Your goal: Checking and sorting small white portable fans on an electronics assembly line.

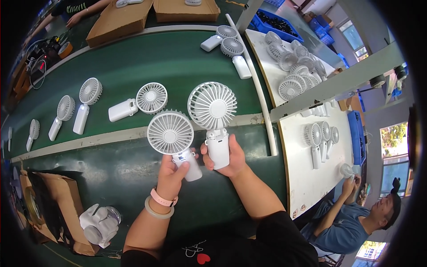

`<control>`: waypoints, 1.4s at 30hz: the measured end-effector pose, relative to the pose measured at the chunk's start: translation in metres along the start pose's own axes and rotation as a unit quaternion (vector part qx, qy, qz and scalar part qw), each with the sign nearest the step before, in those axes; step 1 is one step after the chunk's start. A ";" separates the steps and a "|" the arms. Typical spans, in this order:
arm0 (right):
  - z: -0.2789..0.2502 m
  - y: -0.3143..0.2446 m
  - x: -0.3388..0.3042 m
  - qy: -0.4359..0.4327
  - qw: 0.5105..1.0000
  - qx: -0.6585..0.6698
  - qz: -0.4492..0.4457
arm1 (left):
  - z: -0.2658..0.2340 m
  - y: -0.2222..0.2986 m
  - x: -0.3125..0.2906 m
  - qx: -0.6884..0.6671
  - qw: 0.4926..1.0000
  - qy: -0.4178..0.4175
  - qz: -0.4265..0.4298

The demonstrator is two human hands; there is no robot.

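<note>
My left hand (170, 178) is closed around the handle of a white handheld fan (170, 135), its thumb pressed on the handle's front. In my right hand (234, 159) a second white handheld fan (218, 151) is gripped by its handle, head pointing away from me. The two fan heads are side by side, the left one slightly nearer. Just beyond them, another white fan (152, 98) lies on the green conveyor belt (178, 58). A pink band and a pale bangle circle my left wrist.
More fans (91, 91) lie along the belt to the left, others at its far right by a white rail (255, 80). Cardboard boxes (120, 22) stand beyond. On the right, a white table (307, 178) bears several fans; a co-worker (351, 218) handles one there. Lower left sits a white-wrapped bundle (100, 224).
</note>
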State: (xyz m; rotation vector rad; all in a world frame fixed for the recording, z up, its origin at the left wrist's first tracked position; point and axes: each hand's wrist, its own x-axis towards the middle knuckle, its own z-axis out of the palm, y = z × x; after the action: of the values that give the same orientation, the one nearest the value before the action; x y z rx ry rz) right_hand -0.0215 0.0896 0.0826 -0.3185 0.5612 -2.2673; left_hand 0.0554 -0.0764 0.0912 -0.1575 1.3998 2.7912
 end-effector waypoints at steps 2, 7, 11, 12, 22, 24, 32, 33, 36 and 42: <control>0.000 0.001 0.001 -0.004 1.000 0.000 0.002 | -0.002 0.000 0.000 -0.006 1.000 -0.002 -0.005; -0.002 0.002 0.002 -0.017 1.000 -0.007 0.007 | -0.004 0.000 0.000 0.002 1.000 0.008 0.003; 0.002 -0.001 0.000 -0.004 1.000 -0.007 0.009 | -0.001 0.002 0.000 -0.009 1.000 0.020 -0.004; 0.002 -0.001 0.001 -0.007 1.000 -0.013 0.003 | 0.000 0.001 0.000 -0.014 1.000 0.025 -0.001; 0.010 0.001 0.001 0.087 0.994 -0.060 -0.040 | 0.003 0.004 0.001 -0.078 0.994 0.081 -0.002; 0.017 0.003 0.000 0.166 0.977 -0.134 -0.001 | 0.002 0.005 0.001 -0.080 0.992 0.092 -0.010; 0.017 0.000 -0.001 0.197 0.934 -0.296 -0.017 | -0.001 -0.001 -0.004 -0.048 0.997 0.042 -0.034; 0.017 -0.001 0.000 0.199 0.937 -0.287 -0.013 | -0.003 -0.003 -0.003 -0.065 0.996 0.047 -0.040; 0.017 0.002 0.003 0.203 0.940 -0.275 -0.019 | -0.006 -0.001 -0.001 -0.100 0.993 0.042 -0.042; 0.017 0.005 0.003 0.197 0.938 -0.285 -0.028 | -0.003 0.005 0.000 -0.112 0.992 0.037 -0.046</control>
State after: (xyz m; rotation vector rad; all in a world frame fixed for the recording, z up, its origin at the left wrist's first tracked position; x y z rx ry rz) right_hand -0.0137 0.0795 0.0952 -0.1556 1.4445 -2.1893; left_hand 0.0556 -0.0816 0.0934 -0.3229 1.0566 2.8858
